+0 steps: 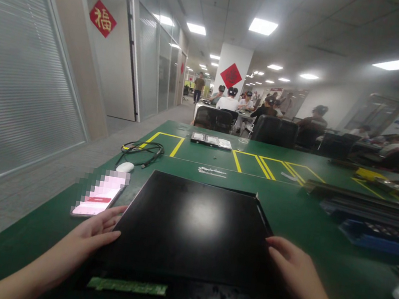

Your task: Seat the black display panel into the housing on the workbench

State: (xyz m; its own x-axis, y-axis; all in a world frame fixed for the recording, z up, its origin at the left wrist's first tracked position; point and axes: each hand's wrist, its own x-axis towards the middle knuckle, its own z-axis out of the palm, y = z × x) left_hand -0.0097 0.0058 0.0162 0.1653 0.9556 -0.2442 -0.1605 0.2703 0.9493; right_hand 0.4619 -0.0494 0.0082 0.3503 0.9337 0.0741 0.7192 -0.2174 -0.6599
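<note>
In front of me on the green table lies a flat black case (172, 226) with a smooth top that reflects the ceiling light. A green strip (128, 286) shows along its near side, in shadow. My left hand (105, 228) grips the case's left edge, thumb toward the top and fingers along the side. At the opposite edge my right hand (288, 257) is closed on the side, its lower fingers hidden. Just beyond my left hand are a phone (100, 199) with a lit, partly blurred screen and a white oval object (125, 167), perhaps a mouse.
A coiled black cable (142, 150) lies at the back left. Several hard drives (211, 141) stand in a row near the far edge. Long dark rails (357, 205) and a blue tray (378, 238) occupy the right. People (230, 101) sit at tables beyond.
</note>
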